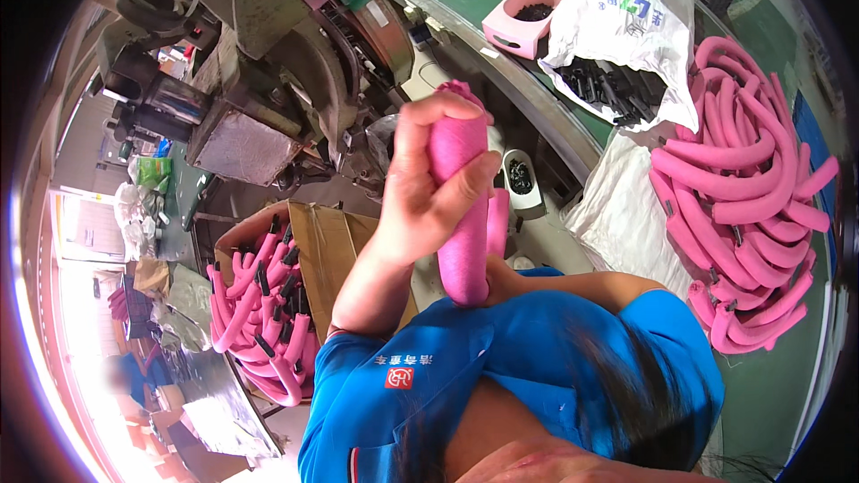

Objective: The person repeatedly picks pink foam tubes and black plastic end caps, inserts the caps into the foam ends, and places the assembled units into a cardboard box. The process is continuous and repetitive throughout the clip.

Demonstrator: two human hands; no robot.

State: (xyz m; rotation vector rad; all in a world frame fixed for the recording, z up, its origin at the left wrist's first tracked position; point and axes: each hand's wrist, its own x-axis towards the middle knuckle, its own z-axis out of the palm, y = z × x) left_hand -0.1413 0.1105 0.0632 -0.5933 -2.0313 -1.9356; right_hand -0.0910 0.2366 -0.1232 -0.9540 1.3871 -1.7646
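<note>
My left hand is wrapped round a pink foam tube, near its upper end, with the thumb across its front. The tube stands roughly upright before my chest, its rounded lower end close to my blue shirt. Behind it, a second stretch of pink foam shows; I cannot tell whether it belongs to the same tube. My right hand is by the lower end, mostly behind the tube, and its fingers are hidden.
At the left, a metal machine stands above a cardboard box full of pink tubes with black ends. To the right lie a white sack of black pieces, a pink bin and a heap of pink tubes. A metal edge runs behind.
</note>
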